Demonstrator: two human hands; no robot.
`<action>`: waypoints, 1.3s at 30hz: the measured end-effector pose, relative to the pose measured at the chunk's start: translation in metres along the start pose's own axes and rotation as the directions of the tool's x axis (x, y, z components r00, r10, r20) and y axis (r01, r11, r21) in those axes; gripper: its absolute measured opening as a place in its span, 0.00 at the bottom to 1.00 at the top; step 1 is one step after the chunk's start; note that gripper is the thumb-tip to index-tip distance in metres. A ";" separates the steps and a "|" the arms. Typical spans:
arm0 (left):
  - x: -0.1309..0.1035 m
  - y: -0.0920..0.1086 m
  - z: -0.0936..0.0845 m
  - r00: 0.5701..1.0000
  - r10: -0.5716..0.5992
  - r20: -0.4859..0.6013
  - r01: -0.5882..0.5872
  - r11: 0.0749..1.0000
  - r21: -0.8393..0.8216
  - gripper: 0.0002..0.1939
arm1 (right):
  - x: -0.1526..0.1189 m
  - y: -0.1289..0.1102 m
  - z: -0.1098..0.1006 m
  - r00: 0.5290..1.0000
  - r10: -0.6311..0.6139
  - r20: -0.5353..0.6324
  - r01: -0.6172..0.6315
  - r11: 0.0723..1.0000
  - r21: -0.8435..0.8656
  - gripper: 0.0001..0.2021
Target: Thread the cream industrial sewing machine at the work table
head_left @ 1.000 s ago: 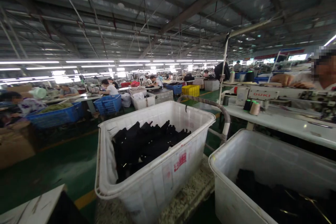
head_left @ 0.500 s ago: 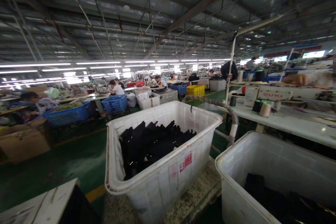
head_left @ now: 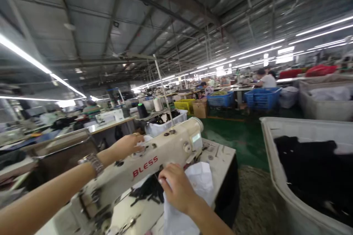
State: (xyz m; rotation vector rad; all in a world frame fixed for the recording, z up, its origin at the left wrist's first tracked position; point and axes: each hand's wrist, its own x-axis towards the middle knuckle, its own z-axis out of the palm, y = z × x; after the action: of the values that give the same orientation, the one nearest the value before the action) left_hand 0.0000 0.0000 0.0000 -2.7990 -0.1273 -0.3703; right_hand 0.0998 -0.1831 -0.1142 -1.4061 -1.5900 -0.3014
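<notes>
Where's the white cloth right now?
In the head view the white cloth lies low and centre on the sewing table, under the right hand, just right of the BLESS sewing machine.

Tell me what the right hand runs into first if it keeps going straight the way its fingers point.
Probably the cream sewing machine: the right hand, gripping white fabric, points up-left at the arm's underside. Depth is unclear.

The sewing machine [head_left: 143, 161] is hiding the worktop's [head_left: 220, 154] middle and the left hand's [head_left: 127, 146] fingertips. The white bag [head_left: 193, 194] is running off the bottom edge, and the white bin [head_left: 278, 176] is being cut off at the right.
</notes>
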 end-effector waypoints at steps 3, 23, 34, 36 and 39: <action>-0.011 -0.003 0.003 0.997 -0.058 0.042 0.058 0.998 0.011 0.11 | -0.002 -0.001 -0.005 1.000 -0.011 0.015 0.010 0.999 0.050 0.06; -0.006 -0.015 -0.009 0.989 0.046 0.140 -0.045 0.999 -0.012 0.08 | 0.007 -0.003 -0.007 0.997 -0.077 0.025 0.076 0.995 0.060 0.07; -0.008 -0.003 -0.003 0.992 -0.005 0.124 -0.004 0.998 0.070 0.12 | 0.010 -0.003 -0.007 0.996 -0.079 0.036 0.077 0.996 0.048 0.07; -0.009 -0.006 -0.010 0.984 0.054 0.169 -0.062 0.997 0.044 0.08 | 0.010 -0.002 -0.006 0.996 -0.082 0.045 0.079 0.995 0.056 0.07; -0.008 -0.012 -0.016 0.972 0.087 0.220 -0.096 0.995 0.032 0.05 | 0.010 -0.001 -0.004 0.995 -0.083 0.047 0.080 0.995 0.064 0.07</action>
State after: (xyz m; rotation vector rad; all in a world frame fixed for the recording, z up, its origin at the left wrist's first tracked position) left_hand -0.0134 0.0055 0.0161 -2.7834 -0.0535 -0.0368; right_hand 0.1021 -0.1802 -0.1044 -1.3124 -1.6859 -0.2649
